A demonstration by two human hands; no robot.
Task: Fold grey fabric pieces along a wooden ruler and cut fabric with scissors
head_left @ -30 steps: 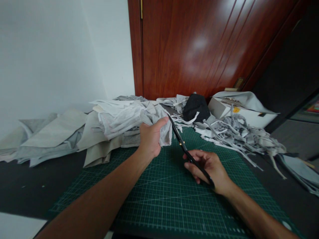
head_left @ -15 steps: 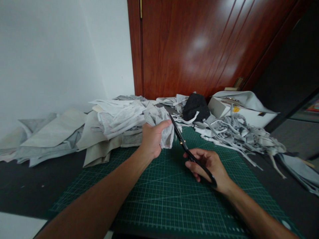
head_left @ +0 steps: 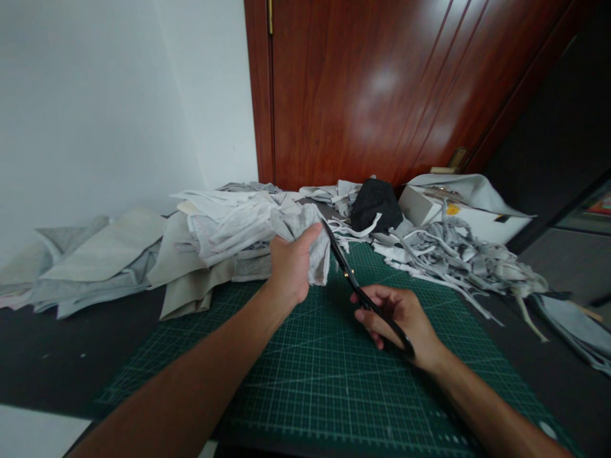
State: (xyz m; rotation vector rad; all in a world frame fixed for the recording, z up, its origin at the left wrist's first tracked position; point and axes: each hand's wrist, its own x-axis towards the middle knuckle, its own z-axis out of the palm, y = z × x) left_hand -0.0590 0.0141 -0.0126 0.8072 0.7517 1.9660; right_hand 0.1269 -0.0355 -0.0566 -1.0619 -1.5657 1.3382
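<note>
Pinching gray cloth thumb-on-top, left hand is outstretched over green mat; right hand, nearer, has its grip wrapped around black scissors angled toward the cloth.

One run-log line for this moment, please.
left hand: holding gray fabric | right hand: holding black-handled scissors | below: green gridded cutting mat

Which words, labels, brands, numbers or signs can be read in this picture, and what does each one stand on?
None can be read.
Green cutting mat: small pale marks near its lower right edge, too small and blurred to read.
White box: an orange patch, with no readable lettering.
Black scissors: no lettering that can be made out.
</note>
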